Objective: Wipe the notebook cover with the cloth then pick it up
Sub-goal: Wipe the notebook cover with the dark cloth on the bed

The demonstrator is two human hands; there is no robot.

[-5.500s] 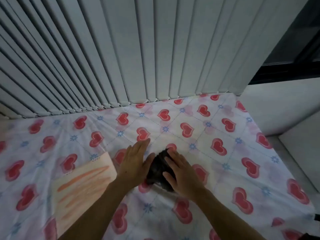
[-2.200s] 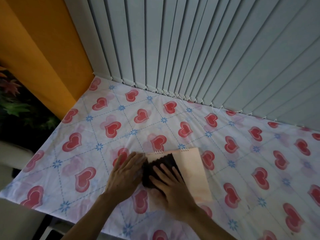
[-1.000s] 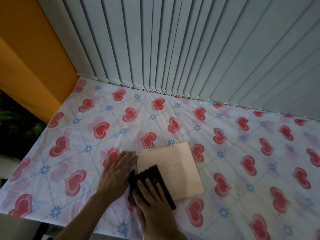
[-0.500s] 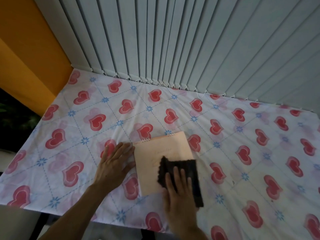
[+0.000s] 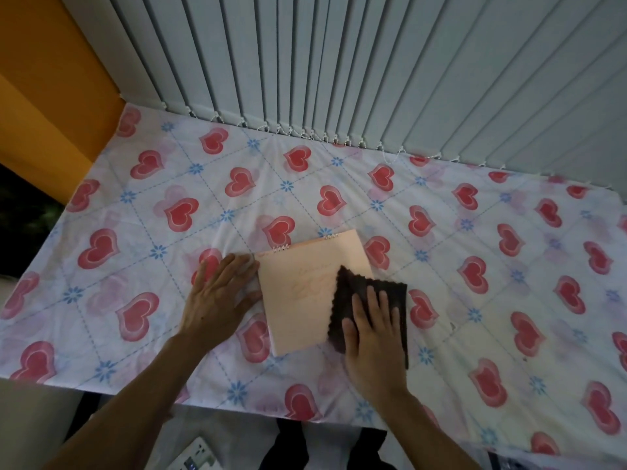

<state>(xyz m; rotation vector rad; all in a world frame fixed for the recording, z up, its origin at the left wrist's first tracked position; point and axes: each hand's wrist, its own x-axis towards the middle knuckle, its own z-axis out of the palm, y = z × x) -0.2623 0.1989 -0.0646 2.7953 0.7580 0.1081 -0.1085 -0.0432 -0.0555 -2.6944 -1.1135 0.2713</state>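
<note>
A pale pink spiral notebook (image 5: 302, 296) lies flat on the heart-patterned tablecloth (image 5: 475, 232), its wire binding at the far edge. A dark brown cloth (image 5: 390, 293) with a zigzag edge lies half over the notebook's right side and half on the tablecloth. My right hand (image 5: 369, 337) presses flat on the cloth, fingers spread. My left hand (image 5: 220, 293) rests flat on the tablecloth, fingertips touching the notebook's left edge.
Grey vertical blinds (image 5: 373, 62) hang along the far edge of the table. An orange wall (image 5: 44, 79) stands at the left. The table's near edge runs close to my body; a white device (image 5: 196, 456) lies below it.
My right hand has slid the cloth from the notebook's left side across to its right edge, partly off the cover. My left hand has stayed at the notebook's left edge.
</note>
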